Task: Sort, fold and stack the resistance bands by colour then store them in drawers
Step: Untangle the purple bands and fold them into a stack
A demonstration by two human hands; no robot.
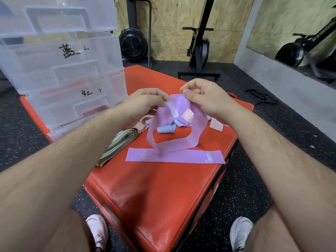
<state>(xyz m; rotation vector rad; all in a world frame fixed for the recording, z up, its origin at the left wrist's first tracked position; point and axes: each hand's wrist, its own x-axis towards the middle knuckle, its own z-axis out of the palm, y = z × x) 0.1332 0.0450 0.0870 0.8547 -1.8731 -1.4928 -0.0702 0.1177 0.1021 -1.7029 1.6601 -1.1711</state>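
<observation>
The left hand (145,100) and right hand (203,95) pinch the top of a purple band (172,144), each grip grasping it. Its loop hangs open down to the red box (163,188). A flat purple band (174,156) lies beneath, its long axis running left to right.

Left hand (145,100) and right hand (203,95) are pinching the top of a purple loop (174,142), which is hanging down onto a flat purple band (174,156) lying on the red pad (163,188). Green stack (120,142) is lying just left, blue bands (164,129) and pink bands (216,125) are lying behind, and clear drawers (69,70) are standing far left.
</observation>
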